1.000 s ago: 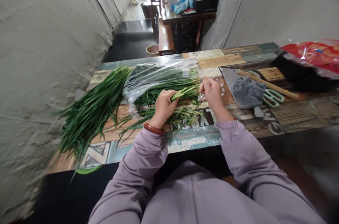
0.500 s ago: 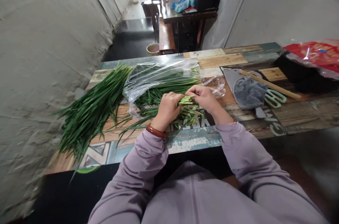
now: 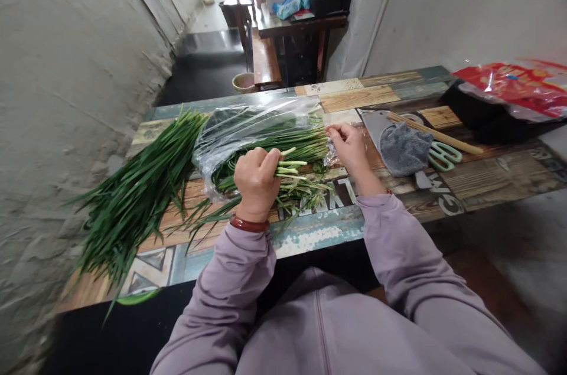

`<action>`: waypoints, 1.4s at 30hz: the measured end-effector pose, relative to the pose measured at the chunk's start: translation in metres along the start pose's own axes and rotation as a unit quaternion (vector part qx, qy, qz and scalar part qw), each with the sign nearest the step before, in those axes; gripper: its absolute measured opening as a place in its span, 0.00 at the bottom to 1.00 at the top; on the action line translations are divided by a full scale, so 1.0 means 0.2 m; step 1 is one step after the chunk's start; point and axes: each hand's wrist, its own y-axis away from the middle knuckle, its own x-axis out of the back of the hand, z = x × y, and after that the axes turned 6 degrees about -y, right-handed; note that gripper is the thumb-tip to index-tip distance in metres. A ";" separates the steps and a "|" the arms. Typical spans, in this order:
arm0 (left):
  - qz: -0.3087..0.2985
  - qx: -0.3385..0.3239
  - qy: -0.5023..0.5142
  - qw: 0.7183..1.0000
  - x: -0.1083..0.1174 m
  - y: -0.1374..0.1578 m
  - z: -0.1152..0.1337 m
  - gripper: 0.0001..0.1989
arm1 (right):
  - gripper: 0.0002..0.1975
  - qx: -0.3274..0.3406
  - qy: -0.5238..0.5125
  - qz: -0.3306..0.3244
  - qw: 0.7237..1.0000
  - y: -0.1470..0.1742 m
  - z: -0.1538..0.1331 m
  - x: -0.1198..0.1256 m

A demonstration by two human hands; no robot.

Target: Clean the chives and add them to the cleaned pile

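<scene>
My left hand (image 3: 257,183) is closed in a fist round a few garlic chives (image 3: 292,169), their pale cut ends poking out to the right. My right hand (image 3: 351,149) has thumb and fingers pinched together at the stem ends of the chive bundle (image 3: 305,142); what is between the fingertips is hidden. That bundle lies partly in a clear plastic bag (image 3: 261,104). Below the hands are scattered trimmed scraps and yellowed leaves (image 3: 305,193). A large pile of green chives (image 3: 142,186) rests at the left, its leaf tips hanging over the front edge.
On the patchwork-patterned table (image 3: 487,177), a grey cloth (image 3: 405,149), scissors with pale green handles (image 3: 445,156) and wooden chopsticks (image 3: 438,134) lie to the right. A red plastic bag (image 3: 518,84) is at the far right. A wall (image 3: 57,97) borders the left side.
My hands have moved apart. The left drew back to the left with its chives, while the right went up to the stem ends by the bag. The view has shifted slightly.
</scene>
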 end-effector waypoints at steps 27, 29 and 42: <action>0.004 0.106 0.292 0.951 -0.12 0.00 -0.01 0.14 | 0.11 -0.078 -0.235 -0.095 0.964 0.04 -0.15 0.02; 0.013 0.075 0.294 0.953 -0.11 0.00 0.00 0.13 | 0.11 -0.080 -0.247 -0.112 0.959 0.05 -0.17 0.02; -0.207 0.007 0.321 0.924 -0.13 0.00 0.02 0.11 | 0.13 -0.098 -0.245 -0.186 0.946 0.12 -0.20 -0.09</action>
